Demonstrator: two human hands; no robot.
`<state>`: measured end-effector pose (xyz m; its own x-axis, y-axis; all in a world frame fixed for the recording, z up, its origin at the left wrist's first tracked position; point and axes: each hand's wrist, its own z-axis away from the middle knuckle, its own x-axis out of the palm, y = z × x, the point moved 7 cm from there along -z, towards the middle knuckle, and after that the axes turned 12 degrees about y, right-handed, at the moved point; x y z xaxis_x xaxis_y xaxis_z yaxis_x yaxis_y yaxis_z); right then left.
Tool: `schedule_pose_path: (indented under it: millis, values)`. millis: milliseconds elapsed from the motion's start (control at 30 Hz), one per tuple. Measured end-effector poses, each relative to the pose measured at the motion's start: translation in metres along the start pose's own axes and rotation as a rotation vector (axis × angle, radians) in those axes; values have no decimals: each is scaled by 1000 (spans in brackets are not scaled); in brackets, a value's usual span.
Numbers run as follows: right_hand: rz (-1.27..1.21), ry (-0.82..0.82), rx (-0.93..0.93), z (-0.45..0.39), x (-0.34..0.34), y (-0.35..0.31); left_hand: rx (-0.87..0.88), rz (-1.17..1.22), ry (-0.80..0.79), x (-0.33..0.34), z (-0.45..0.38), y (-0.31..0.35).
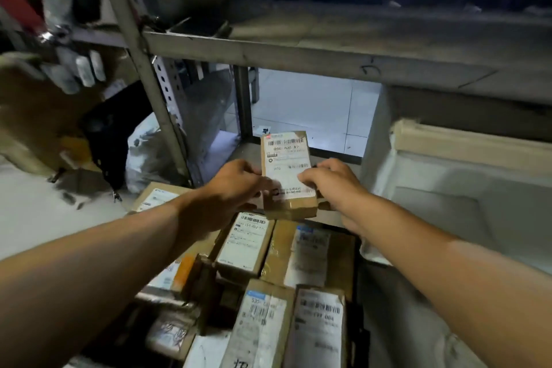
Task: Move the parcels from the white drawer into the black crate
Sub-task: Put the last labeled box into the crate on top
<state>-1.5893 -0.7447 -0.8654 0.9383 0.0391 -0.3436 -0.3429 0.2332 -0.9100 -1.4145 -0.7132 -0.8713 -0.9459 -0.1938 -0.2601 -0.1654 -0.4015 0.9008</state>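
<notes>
A small brown cardboard parcel (286,170) with a white shipping label is held up between both hands. My left hand (236,188) grips its left edge and my right hand (331,185) grips its right edge, fingers curled over the label. Below them lies the black crate (357,251), packed with several labelled cardboard parcels (248,243); only a dark strip of its right wall shows. The white drawer (466,188) sits to the right, its visible inside bare.
A grey metal shelving rack (143,48) stands directly ahead, with an upright post left of the held parcel and a shelf beam (298,54) above. Cardboard, bags and a dark pouch (110,140) clutter the left. Pale tiled floor (313,107) shows beyond the rack.
</notes>
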Motion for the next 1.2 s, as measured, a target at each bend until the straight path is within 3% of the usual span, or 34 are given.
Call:
schedule_pose_path:
  millis: [167,333,933,1200]
  values:
    - [-52,-72,61,46,-34,1,-11,147,-76,12,73,13]
    - [-73,-127,74,72,-65,13,5,130,-106,29,108,13]
    - [-184,-143,142,77,-102,36,73,137,-48,67,120,15]
    - [-331,-157,128,82,-101,26,111,160,-178,83,134,30]
